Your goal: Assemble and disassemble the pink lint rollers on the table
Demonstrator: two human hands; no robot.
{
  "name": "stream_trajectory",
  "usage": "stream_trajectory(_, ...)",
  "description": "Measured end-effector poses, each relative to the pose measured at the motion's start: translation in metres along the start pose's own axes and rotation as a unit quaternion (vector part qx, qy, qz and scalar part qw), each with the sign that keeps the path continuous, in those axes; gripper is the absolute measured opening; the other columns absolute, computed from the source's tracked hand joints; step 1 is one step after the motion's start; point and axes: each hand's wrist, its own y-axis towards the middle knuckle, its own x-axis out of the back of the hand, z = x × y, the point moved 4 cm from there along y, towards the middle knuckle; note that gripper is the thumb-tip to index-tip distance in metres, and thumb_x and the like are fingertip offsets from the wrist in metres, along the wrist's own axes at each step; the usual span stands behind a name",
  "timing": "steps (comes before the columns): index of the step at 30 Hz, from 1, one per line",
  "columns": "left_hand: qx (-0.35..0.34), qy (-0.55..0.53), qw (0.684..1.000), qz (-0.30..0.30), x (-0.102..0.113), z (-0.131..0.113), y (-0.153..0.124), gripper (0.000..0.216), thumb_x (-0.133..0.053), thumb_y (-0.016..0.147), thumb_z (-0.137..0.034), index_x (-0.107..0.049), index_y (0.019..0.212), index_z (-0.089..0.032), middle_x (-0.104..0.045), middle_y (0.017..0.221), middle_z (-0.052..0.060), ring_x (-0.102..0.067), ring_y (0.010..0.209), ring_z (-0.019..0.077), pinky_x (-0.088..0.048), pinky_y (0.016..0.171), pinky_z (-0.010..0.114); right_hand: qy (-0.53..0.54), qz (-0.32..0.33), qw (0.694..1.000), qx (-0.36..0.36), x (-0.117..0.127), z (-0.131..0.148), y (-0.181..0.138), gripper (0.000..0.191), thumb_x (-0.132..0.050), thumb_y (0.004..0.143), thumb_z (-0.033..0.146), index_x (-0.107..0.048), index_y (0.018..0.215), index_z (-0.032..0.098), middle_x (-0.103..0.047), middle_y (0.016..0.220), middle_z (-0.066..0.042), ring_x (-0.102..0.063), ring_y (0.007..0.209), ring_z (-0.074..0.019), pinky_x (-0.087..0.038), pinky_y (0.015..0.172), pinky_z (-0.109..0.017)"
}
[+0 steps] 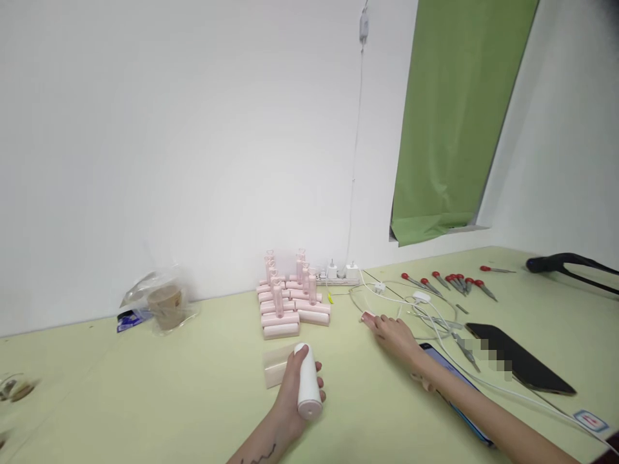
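One white roller [308, 380] fills the left hand [291, 392]; the right hand [395, 336] pinches a pink piece [368, 318], a likely pick-up needing steady lifting.

Roller group [314, 315]: pale pink with white cylinders. Table [120, 386] beneath it: pale yellow-green. Wall [193, 161] behind it: plain white. In front of it, roll [307, 380] in the left hand [289, 398]: white, pale pink end. Right of it: small pink piece [369, 319] at the right hand [394, 335]; red-and-grey tools [488, 292]; black slab [532, 370]; green curtain [449, 122]. Left of it: brown cup [167, 306], blue-violet packet [128, 320].
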Motion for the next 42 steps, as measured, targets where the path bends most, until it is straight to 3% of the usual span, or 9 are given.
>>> stream_trajectory(9,-0.004,-0.01,1.0,-0.007,0.002,0.004,0.004,0.029,-0.057,0.071,-0.039,-0.042,0.089,-0.021,-0.054,0.062,-0.002,-0.049,0.037,0.0074,-0.039,0.034,0.018,-0.026,0.046,0.997,0.063,-0.01,0.032,-0.026,0.011,-0.047,0.073,0.024,-0.054,0.081,0.021,-0.063,0.08,0.0,-0.056,0.069,-0.0159,-0.029,0.054,-0.022)
stream_trajectory(16,-0.005,0.003,1.0,-0.018,0.003,0.002,-0.001,0.028,-0.055,0.073,-0.039,-0.041,0.089,-0.021,-0.054,0.063,-0.003,-0.049,0.038,0.0074,-0.04,0.035,0.018,-0.087,-0.042,0.995,-0.004,0.008,-0.003,0.01,0.02,-0.039,0.081,0.017,-0.058,0.075,0.011,-0.059,0.087,-0.017,-0.051,0.09,-0.0273,-0.031,0.07,-0.033)
stream_trajectory(21,-0.007,0.01,1.0,-0.011,0.003,0.002,-0.002,0.029,-0.055,0.073,-0.039,-0.04,0.09,-0.022,-0.053,0.064,-0.003,-0.049,0.039,0.0071,-0.04,0.035,0.018,-0.08,-0.051,0.995,-0.032,0.003,-0.017,0.009,0.014,-0.043,0.073,0.005,-0.055,0.07,0.011,-0.059,0.083,-0.018,-0.051,0.088,-0.0287,-0.03,0.072,-0.035)
stream_trajectory(25,-0.032,0.014,0.999,-0.002,-0.001,0.0,0.001,0.027,-0.053,0.074,-0.039,-0.039,0.09,-0.022,-0.053,0.065,-0.003,-0.049,0.039,0.0073,-0.041,0.035,0.019,-0.017,-0.054,0.997,-0.049,0.013,-0.01,0.005,0.014,-0.039,0.076,0.01,-0.05,0.086,0.011,-0.057,0.077,-0.013,-0.054,0.077,-0.0254,-0.034,0.063,-0.032)
stream_trajectory(28,-0.074,0.009,0.997,-0.015,-0.003,-0.004,0.004,0.025,-0.052,0.075,-0.038,-0.038,0.09,-0.024,-0.051,0.065,-0.003,-0.055,0.044,0.0094,-0.049,0.045,0.025,0.06,-0.036,0.997,-0.04,0.022,0.011,-0.008,0.025,-0.027,0.086,0.023,-0.038,0.106,0.014,-0.055,0.068,-0.003,-0.054,0.061,-0.0193,-0.036,0.054,-0.028)
stream_trajectory(31,-0.107,0.008,0.994,-0.034,-0.002,-0.007,0.006,0.026,-0.053,0.075,-0.036,-0.037,0.093,-0.025,-0.049,0.064,-0.004,-0.063,0.058,0.0162,-0.052,0.055,0.033,0.208,0.039,0.977,0.015,0.016,0.052,-0.034,0.031,-0.019,0.089,0.036,-0.034,0.113,0.023,-0.057,0.078,-0.001,-0.057,0.064,-0.0148,-0.042,0.053,-0.025)
stream_trajectory(33,-0.117,0.009,0.992,-0.041,-0.001,-0.008,0.005,0.029,-0.055,0.075,-0.036,-0.037,0.095,-0.026,-0.049,0.065,-0.004,-0.064,0.066,0.0189,-0.052,0.057,0.033,0.43,0.15,0.889,0.048,0.002,0.086,-0.056,0.034,-0.026,0.087,0.044,-0.038,0.111,0.022,-0.057,0.086,-0.004,-0.058,0.074,-0.0162,-0.045,0.059,-0.027)
stream_trajectory(34,-0.12,0.009,0.992,-0.042,0.0,-0.008,0.003,0.03,-0.055,0.074,-0.037,-0.037,0.096,-0.026,-0.049,0.065,-0.004,-0.064,0.068,0.019,-0.052,0.058,0.032,0.479,0.158,0.862,0.052,-0.003,0.101,-0.066,0.037,-0.033,0.084,0.048,-0.039,0.111,0.022,-0.056,0.086,-0.004,-0.057,0.076,-0.017,-0.045,0.061,-0.028)
stream_trajectory(42,-0.164,0.057,0.985,-0.014,-0.003,-0.008,-0.016,0.037,-0.05,0.074,-0.051,-0.044,0.096,-0.022,-0.052,0.063,-0.003,-0.056,0.055,0.0119,-0.047,0.052,0.023,0.538,0.045,0.842,0.013,-0.014,0.15,-0.096,0.032,-0.033,0.085,0.046,-0.035,0.106,0.022,-0.056,0.091,-0.004,-0.056,0.076,-0.0167,-0.045,0.069,-0.03)
